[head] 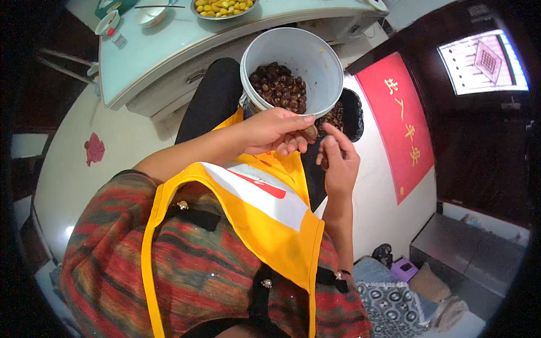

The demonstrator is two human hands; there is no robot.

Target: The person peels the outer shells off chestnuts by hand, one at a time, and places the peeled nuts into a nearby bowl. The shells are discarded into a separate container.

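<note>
My left hand (283,132), palm partly up, holds a brown chestnut (310,134) between thumb and fingers, just below the rim of a white plastic bucket (323,76). Dark brown chestnuts (283,88) cover part of the bucket's bottom. My right hand (340,158) is to the right, apart from the left, its index finger extended and the others curled round a small dark thing (324,163) that shows only in part. Beneath the right side of the bucket, a black-lined bin (354,114) contains brown shell pieces (337,116).
A glass-topped table (169,42) beyond the bucket bears a metal bowl of yellow peeled chestnuts (224,7), bowls and a small bottle (117,39). A red mat (397,126) with writing lies to the right. Folded textiles (391,302) lie at lower right.
</note>
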